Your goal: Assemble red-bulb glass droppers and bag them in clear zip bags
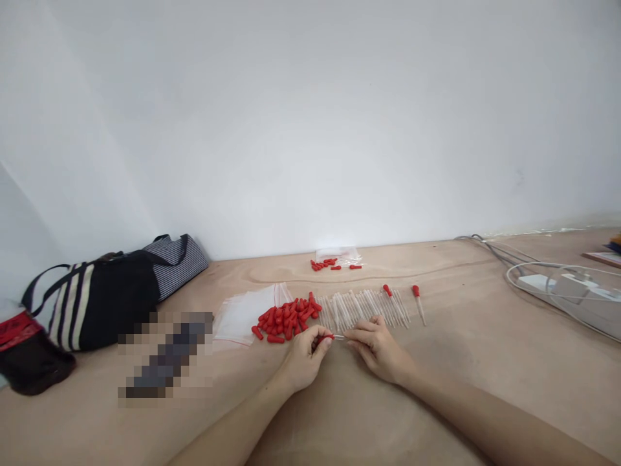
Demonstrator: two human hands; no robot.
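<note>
Between thumb and fingers, my left hand (305, 357) pinches a small red rubber dropper bulb (328, 336). A thin clear dropper tube (339, 337) is held by my right hand (380, 348), its tip at the bulb's open end; whether it sits inside I cannot tell. Just beyond my left hand lies a heap of red bulbs (286, 319). Many clear tubes (354, 309) are laid side by side past my right hand. One dropper with a red bulb (387, 290) rests at their right end, and another dropper (416, 293) lies apart to the right.
Clear zip bags (237, 317) lie left of the heap. Near the wall are more red bulbs (323, 264) and a small clear bag (334, 254). A black bag (126, 298), a dark bottle (33, 362) and a pixelated object (169, 356) stand left; a power strip (572, 288) with cables lies right.
</note>
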